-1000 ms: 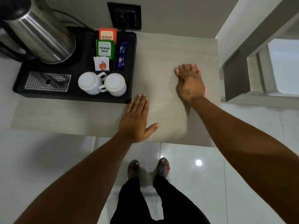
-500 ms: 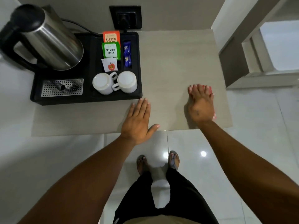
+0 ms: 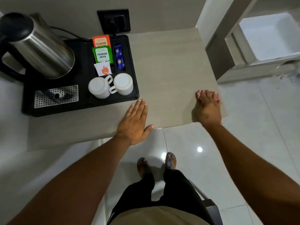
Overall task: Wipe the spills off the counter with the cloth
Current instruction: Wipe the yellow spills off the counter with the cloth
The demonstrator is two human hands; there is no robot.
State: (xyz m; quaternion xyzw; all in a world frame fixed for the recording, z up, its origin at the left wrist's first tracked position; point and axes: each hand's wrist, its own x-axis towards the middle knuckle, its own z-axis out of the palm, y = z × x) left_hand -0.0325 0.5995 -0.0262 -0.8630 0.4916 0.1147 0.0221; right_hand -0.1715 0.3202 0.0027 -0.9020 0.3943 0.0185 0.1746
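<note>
The beige counter [image 3: 170, 65] shows no spill that I can make out. My right hand [image 3: 208, 111] presses flat on a pink cloth [image 3: 199, 95] at the counter's front right corner. The hand hides most of the cloth; only pink edges show at the fingertips and beside the wrist. My left hand [image 3: 133, 122] lies flat on the front edge, fingers together and thumb out, holding nothing, just in front of the black tray's corner.
A black tray [image 3: 78, 109] on the left of the counter holds a steel kettle [image 3: 43, 51], two upturned white cups [image 3: 112, 86] and tea sachets [image 3: 102, 54]. A wall socket [image 3: 114, 21] with a plugged cord sits behind. A wall corner stands to the right; tiled floor lies below.
My right hand has slid with the cloth from the middle of the counter back toward the front right corner. My left hand stays in place by the tray.
</note>
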